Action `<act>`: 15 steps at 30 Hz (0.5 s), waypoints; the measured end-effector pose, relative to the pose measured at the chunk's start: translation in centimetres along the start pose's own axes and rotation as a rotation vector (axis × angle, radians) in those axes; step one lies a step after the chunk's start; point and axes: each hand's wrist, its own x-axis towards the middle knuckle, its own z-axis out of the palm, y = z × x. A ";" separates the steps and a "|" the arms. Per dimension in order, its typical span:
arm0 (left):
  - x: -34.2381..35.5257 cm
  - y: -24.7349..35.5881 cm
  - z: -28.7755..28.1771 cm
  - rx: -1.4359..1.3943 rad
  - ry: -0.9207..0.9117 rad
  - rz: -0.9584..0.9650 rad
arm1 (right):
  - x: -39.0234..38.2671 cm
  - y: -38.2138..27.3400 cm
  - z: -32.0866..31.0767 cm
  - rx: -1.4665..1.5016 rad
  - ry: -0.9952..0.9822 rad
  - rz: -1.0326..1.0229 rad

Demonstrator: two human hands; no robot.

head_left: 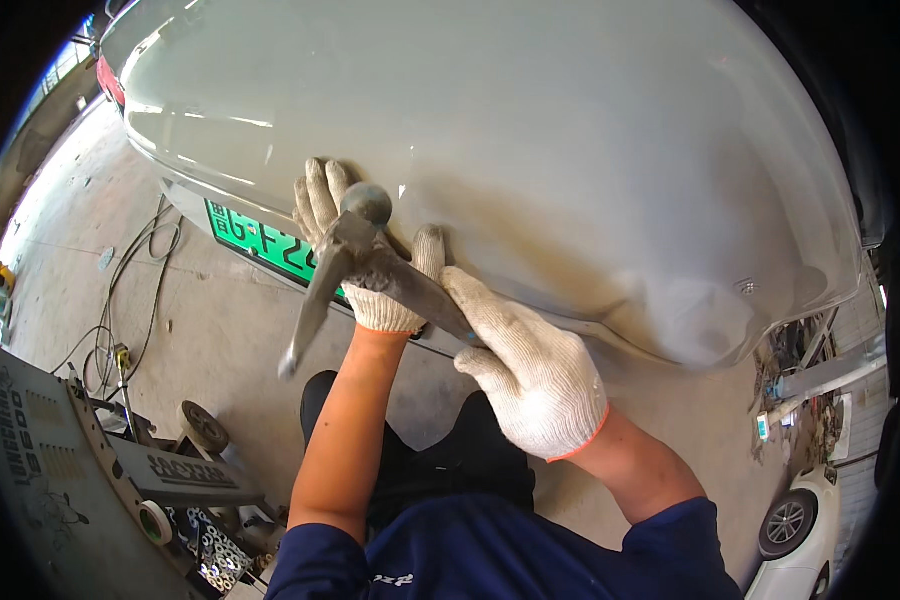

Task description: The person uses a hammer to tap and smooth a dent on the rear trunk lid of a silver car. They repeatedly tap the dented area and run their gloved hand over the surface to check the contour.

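Note:
My right hand (540,385), in a white knitted glove, is closed around the handle of a metal body hammer (348,238). One end of the hammer's head is rounded; the other is long and tapered, pointing down to the left. Behind the head, my left hand (317,200) rests on the grey car panel (550,130), gloved too. Its fingers are stretched out and its thumb is spread, while the hammer covers most of the palm. Dents and creases mark the panel's lower right part. Below my left hand, a green licence plate (260,240) is partly covered.
A grey machine (45,450) with a small wheel (205,425) and a tape roll (155,522) stands at lower left. Black cable (157,265) lies looped on the concrete floor (220,340). A white car (800,530) is at lower right, near a grey metal beam (835,375).

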 end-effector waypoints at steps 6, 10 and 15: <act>0.4 0.8 -0.6 0.099 -0.062 0.026 | -0.4 -0.2 -0.3 0.031 -0.053 0.095; 0.6 1.0 -0.8 0.282 -0.126 0.033 | 0.0 -0.7 -0.9 -0.078 -0.140 0.220; -0.4 -0.8 -0.3 0.231 -0.097 0.030 | 0.5 -0.6 -1.6 -0.104 -0.222 0.328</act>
